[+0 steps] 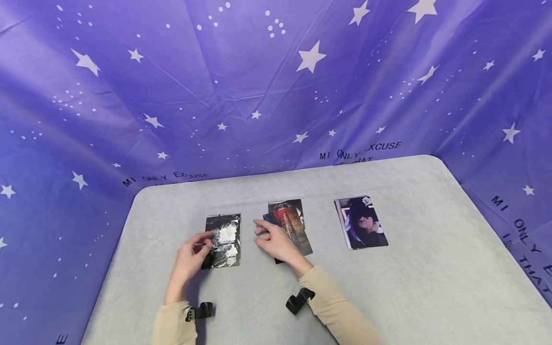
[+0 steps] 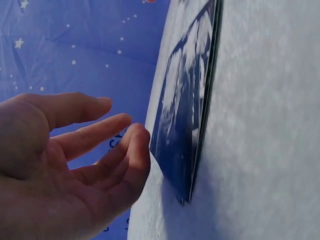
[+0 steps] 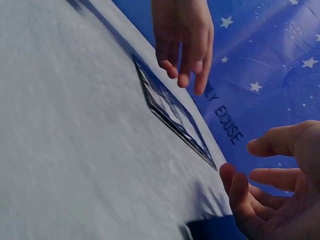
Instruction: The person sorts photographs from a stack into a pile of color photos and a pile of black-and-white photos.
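Note:
A stack of dark black-and-white photo cards (image 1: pixel 226 239) lies at the left of the table. Over its left edge hovers my left hand (image 1: pixel 193 251), fingers loosely bent and holding nothing; in the left wrist view a gap shows between thumb and fingers. My right hand (image 1: pixel 274 242) hangs between that stack and a middle pile of photo cards (image 1: pixel 297 230), covering part of the pile. The middle pile is fanned unevenly, with a reddish-brown card on top. The right wrist view shows the right hand's fingers (image 3: pixel 240 192) relaxed, with nothing between them.
A third stack of photo cards (image 1: pixel 362 223), topped by a purple-toned portrait, lies to the right. All the stacks rest on a grey cloth-covered table (image 1: pixel 431 287). A purple star-patterned curtain (image 1: pixel 258 86) hangs behind and at both sides.

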### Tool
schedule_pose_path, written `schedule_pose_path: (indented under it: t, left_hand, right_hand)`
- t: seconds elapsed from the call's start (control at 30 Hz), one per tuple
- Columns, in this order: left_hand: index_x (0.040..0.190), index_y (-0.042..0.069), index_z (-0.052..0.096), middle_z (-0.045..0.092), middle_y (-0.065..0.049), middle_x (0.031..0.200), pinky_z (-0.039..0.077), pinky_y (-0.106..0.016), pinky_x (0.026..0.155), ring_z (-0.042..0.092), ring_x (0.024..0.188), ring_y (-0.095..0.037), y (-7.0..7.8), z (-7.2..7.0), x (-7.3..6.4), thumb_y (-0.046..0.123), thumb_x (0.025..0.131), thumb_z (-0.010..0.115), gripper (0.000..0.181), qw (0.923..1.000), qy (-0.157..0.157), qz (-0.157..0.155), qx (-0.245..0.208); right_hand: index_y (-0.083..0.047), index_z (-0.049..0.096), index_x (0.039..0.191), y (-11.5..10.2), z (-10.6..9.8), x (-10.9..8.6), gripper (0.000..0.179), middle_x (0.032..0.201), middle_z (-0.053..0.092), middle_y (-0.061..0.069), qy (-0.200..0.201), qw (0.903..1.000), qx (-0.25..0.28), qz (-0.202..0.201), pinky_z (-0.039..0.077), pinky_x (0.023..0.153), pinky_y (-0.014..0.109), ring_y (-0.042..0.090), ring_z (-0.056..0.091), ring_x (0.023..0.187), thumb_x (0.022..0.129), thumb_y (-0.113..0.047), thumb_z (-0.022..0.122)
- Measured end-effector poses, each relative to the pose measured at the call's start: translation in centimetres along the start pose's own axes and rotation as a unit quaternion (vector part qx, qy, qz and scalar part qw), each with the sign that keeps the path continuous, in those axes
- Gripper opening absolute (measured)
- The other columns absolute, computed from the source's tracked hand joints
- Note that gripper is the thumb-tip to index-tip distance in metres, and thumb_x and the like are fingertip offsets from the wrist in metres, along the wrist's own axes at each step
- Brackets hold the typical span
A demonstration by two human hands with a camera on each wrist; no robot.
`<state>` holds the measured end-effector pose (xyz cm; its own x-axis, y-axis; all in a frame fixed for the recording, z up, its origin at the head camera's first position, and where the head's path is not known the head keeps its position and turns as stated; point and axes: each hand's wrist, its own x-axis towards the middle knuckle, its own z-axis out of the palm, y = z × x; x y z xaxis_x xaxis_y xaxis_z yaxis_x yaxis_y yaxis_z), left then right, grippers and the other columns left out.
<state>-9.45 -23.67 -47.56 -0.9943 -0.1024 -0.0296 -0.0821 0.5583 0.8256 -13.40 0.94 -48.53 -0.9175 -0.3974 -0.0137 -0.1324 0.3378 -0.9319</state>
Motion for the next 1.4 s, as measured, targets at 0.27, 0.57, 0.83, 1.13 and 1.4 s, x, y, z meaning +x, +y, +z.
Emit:
schedule_pose_path:
  t: [0.27,0.57,0.83,1.13,1.4]
  left_hand:
    - [0.116,-0.005,0.064,0.065,-0.013,0.091,0.046,-0.019,0.07,0.059,0.078,-0.011,0.5,1.4,-0.3,0.0,0.09,0.063,0.027,0.999,-0.003,0.019,-0.041]
    - [0.116,-0.01,0.062,0.066,-0.017,0.089,0.045,-0.019,0.067,0.058,0.074,-0.011,2.5,3.0,-0.5,-0.006,0.089,0.06,0.028,0.9968,-0.019,0.021,-0.074]
    - [0.117,-0.015,0.057,0.065,-0.029,0.093,0.049,-0.021,0.07,0.065,0.082,-0.037,6.4,4.1,-1.9,-0.012,0.088,0.054,0.029,0.9933,-0.054,0.023,-0.099]
    - [0.12,-0.016,0.054,0.064,-0.031,0.095,0.048,-0.023,0.057,0.064,0.082,-0.043,5.3,6.8,-1.7,-0.013,0.088,0.053,0.032,0.9857,-0.073,0.028,-0.149]
    - [0.126,-0.015,0.05,0.062,-0.031,0.108,0.055,-0.029,0.073,0.066,0.087,-0.031,3.8,9.6,-1.2,-0.013,0.088,0.053,0.039,0.969,-0.076,0.009,-0.235]
  right_hand:
    - [0.006,0.049,0.136,0.4,-2.3,-0.6,0.049,0.108,0.064,0.017,-0.001,0.9998,0.016,-0.009,0.051,0.071,0.028,0.026,0.066,0.089,0.089,-0.002,0.06]
    - [0.006,0.052,0.133,1.5,-4.1,-1.5,0.047,0.103,0.066,0.014,0.039,0.9991,0.008,-0.013,0.051,0.071,0.027,0.024,0.066,0.086,0.088,-0.002,0.062]
    - [0.007,0.051,0.134,2.4,-5.6,-2.4,0.052,0.106,0.065,0.02,0.058,0.9978,0.032,0.006,0.051,0.072,0.028,0.024,0.065,0.086,0.084,0.0,0.065]
    - [0.008,0.05,0.133,3.0,-6.8,-3.3,0.054,0.107,0.064,0.022,0.082,0.995,0.054,0.019,0.05,0.07,0.023,0.024,0.064,0.085,0.082,0.003,0.067]
    - [0.009,0.052,0.131,3.5,-7.7,-4.0,0.053,0.107,0.064,0.022,0.109,0.9927,0.04,0.032,0.049,0.072,0.023,0.027,0.064,0.085,0.081,0.005,0.068]
